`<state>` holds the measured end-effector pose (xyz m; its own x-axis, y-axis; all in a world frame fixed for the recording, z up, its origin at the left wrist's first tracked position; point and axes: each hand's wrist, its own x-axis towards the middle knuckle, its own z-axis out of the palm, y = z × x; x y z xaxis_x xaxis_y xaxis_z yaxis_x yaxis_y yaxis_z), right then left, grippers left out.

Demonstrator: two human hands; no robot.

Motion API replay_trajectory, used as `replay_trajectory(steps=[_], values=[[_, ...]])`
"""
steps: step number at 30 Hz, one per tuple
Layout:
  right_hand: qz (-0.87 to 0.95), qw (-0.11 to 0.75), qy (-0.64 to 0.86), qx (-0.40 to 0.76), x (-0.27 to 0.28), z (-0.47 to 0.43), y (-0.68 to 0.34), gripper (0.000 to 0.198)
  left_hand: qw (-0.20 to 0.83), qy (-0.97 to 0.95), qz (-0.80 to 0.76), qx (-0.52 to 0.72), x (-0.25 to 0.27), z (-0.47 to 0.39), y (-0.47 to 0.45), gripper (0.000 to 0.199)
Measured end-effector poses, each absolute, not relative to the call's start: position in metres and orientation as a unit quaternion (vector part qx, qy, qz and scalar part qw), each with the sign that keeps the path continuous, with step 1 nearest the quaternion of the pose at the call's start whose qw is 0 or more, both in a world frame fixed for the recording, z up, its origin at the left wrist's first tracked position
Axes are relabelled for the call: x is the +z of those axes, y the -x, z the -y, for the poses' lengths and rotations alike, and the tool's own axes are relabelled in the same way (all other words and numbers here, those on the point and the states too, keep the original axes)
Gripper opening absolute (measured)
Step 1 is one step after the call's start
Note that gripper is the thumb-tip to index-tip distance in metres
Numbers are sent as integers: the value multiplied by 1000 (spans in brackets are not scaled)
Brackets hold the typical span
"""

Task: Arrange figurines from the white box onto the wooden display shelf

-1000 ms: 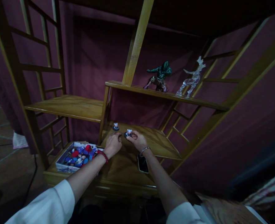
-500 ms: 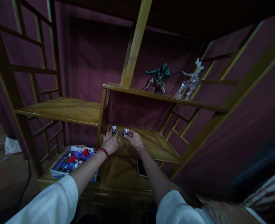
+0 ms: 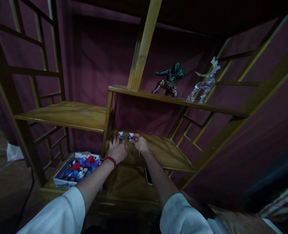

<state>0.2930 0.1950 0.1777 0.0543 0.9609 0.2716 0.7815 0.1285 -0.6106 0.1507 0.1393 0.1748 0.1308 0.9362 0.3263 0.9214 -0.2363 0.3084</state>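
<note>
At a low wooden shelf (image 3: 165, 152), the right hand (image 3: 140, 143) pinches the right figurine (image 3: 131, 136) near its base, probably for steadiness, while the left hand (image 3: 117, 151) spreads open by the left figurine (image 3: 121, 135), contact unclear: two figurines, one box (image 3: 63, 183) near left, two statuettes (image 3: 172, 78) far right above.

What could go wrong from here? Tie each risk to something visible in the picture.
1. The right hand holds the right figurine close beside the left figurine; a small slip might knock the two together.
2. The left hand is spread right by the left figurine, though contact is unclear; a finger might tip it.
3. The left forearm crosses in front of part of the open box and might nudge it.
</note>
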Motion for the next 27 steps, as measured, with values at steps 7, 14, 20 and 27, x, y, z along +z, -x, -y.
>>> replay_trajectory(steps=[7,14,20,27], values=[[686,294,657,111,180,-196,-289,31,-9,-749,-617,242,172,-139,-152,48],[692,301,648,98,174,-201,-290,31,-4,-748,-615,248,172,-138,-152,47],[697,299,641,113,174,-202,-291,34,16,-748,-610,261,171,-139,-152,49],[697,292,645,111,175,-201,-291,30,13,-749,-616,242,174,-137,-153,49]])
